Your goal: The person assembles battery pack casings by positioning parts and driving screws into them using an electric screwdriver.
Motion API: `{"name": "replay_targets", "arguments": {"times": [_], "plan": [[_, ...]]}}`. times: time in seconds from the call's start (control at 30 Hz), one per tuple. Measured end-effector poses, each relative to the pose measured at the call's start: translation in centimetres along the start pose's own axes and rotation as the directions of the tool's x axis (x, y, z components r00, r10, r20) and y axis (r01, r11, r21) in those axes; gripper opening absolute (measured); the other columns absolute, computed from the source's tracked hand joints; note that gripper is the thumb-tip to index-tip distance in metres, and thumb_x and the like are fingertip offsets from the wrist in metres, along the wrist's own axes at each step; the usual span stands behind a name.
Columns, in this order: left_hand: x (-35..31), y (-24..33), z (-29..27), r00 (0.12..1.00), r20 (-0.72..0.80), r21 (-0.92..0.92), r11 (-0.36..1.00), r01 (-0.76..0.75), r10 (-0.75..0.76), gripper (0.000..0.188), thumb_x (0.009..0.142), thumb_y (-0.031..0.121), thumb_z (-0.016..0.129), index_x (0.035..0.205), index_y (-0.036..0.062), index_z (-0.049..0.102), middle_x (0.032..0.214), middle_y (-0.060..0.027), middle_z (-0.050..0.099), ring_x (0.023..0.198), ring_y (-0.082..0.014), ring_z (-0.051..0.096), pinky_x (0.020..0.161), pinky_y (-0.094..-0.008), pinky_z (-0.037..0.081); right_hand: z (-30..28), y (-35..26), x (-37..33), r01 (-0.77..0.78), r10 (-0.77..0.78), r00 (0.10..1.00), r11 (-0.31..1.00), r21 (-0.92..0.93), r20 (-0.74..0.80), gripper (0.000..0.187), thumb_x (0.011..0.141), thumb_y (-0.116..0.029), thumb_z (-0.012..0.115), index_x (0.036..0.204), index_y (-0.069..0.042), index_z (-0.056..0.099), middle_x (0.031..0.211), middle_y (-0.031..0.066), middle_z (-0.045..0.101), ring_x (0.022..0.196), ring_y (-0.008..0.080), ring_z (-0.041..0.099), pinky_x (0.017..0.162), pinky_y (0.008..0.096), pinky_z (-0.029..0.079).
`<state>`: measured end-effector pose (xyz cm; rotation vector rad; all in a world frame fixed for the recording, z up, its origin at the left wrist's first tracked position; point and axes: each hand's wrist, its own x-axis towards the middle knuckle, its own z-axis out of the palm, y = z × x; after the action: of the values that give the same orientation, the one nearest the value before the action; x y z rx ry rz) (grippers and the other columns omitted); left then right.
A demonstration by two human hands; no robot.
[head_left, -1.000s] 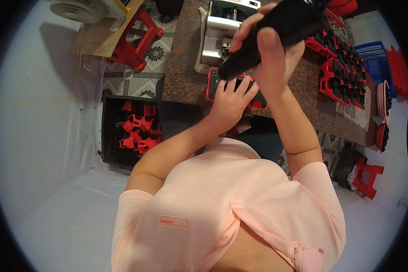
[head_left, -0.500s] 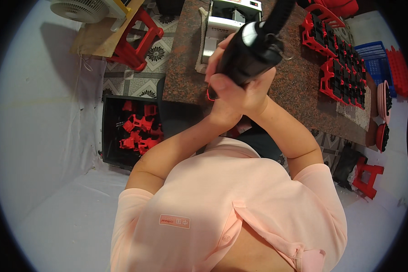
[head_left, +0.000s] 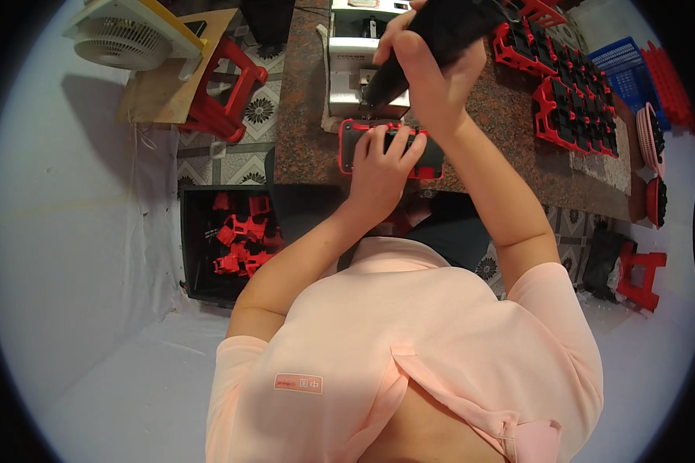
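My right hand (head_left: 440, 89) is wrapped round a black electric screwdriver (head_left: 455, 35), which slants across the table with its lower end at the front of a white screw feeder (head_left: 351, 55). The driver's tip is hard to make out against the feeder. On the near edge of the table lies a red-rimmed black plastic part (head_left: 347, 150), flat in front of the feeder. My left hand (head_left: 380, 174) holds it from above, with spread fingers over its middle that hide some of it.
Rows of red and black parts (head_left: 575, 116) stand at the table's right, near a blue basket (head_left: 622, 73). A black bin (head_left: 197, 270) with loose red pieces sits at lower left. Beyond it are a red stool (head_left: 239, 92) and a fan (head_left: 123, 48).
My hands were together round the screwdriver and have come apart. The left has moved down onto the plastic part; the right has tilted the driver's lower end toward the feeder.
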<state>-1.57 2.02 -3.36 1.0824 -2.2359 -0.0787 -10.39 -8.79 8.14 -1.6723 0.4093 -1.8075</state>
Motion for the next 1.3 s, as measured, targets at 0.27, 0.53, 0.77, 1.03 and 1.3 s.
{"name": "replay_targets", "arguments": {"times": [0.27, 0.53, 0.77, 1.03, 1.3], "plan": [[-1.6, -2.6, -3.5, 0.995, 0.1, 0.145, 0.989, 0.002, -0.016, 0.067, 0.063, 0.01, 0.076, 0.127, 0.0183, 0.058, 0.126, -0.0132, 0.051, 0.115, -0.0344, 0.046, 0.1, -0.0503, 0.034, -0.4, 1.6, -0.8, -0.009, -0.001, 0.989, 0.998, -0.067, -0.147, 0.036, 0.077, -0.011, 0.084, 0.096, -0.003, 0.054, 0.076, 0.0005, 0.064, 0.067, 0.0058, 0.061, 0.06, 0.0217, 0.05], [-2.2, -4.1, -4.6, 0.992, 0.111, 0.187, 0.982, 0.04, -0.062, 0.071, 0.056, 0.017, 0.083, 0.124, 0.016, 0.061, 0.121, -0.009, 0.054, 0.11, -0.031, 0.049, 0.098, -0.0495, 0.038, -0.3, 1.5, 0.4, -0.257, 0.237, 0.964, 0.949, -0.184, -0.124, 0.044, 0.075, -0.013, 0.085, 0.104, -0.002, 0.054, 0.079, 0.0015, 0.066, 0.072, 0.0074, 0.065, 0.059, 0.0229, 0.05], [-2.2, -4.3, -4.2, 0.996, 0.075, 0.191, 0.981, 0.041, -0.057, 0.071, 0.056, 0.017, 0.084, 0.123, 0.0171, 0.061, 0.119, -0.0079, 0.054, 0.109, -0.0312, 0.051, 0.096, -0.0483, 0.039, -1.0, -3.3, 0.4, -0.217, 0.214, 0.96, 0.976, 0.005, -0.178, 0.029, 0.086, -0.024, 0.077, 0.089, -0.004, 0.056, 0.069, 0.0005, 0.06, 0.057, 0.0064, 0.053, 0.051, 0.0216, 0.041], [-2.1, -4.3, -4.2, 0.995, 0.08, 0.195, 0.98, 0.044, -0.06, 0.069, 0.057, 0.017, 0.083, 0.122, 0.0174, 0.061, 0.118, -0.0072, 0.054, 0.109, -0.0314, 0.051, 0.095, -0.0477, 0.039, -1.8, -2.8, -1.9, -0.142, 0.145, 0.983, 0.989, 0.033, -0.111, 0.045, 0.075, -0.013, 0.085, 0.105, -0.001, 0.054, 0.079, 0.0022, 0.066, 0.073, 0.0078, 0.066, 0.06, 0.0231, 0.052], [-2.0, -4.0, -4.3, 0.993, 0.097, 0.218, 0.975, 0.048, -0.07, 0.069, 0.057, 0.017, 0.084, 0.122, 0.0167, 0.062, 0.12, -0.0069, 0.054, 0.111, -0.0307, 0.05, 0.096, -0.0477, 0.039, -0.8, -2.8, -2.3, -0.153, 0.151, 0.988, 0.979, -0.138, -0.025, 0.051, 0.073, -0.016, 0.086, 0.112, -0.001, 0.057, 0.088, 0.0042, 0.068, 0.073, 0.007, 0.064, 0.065, 0.0235, 0.052]]}}
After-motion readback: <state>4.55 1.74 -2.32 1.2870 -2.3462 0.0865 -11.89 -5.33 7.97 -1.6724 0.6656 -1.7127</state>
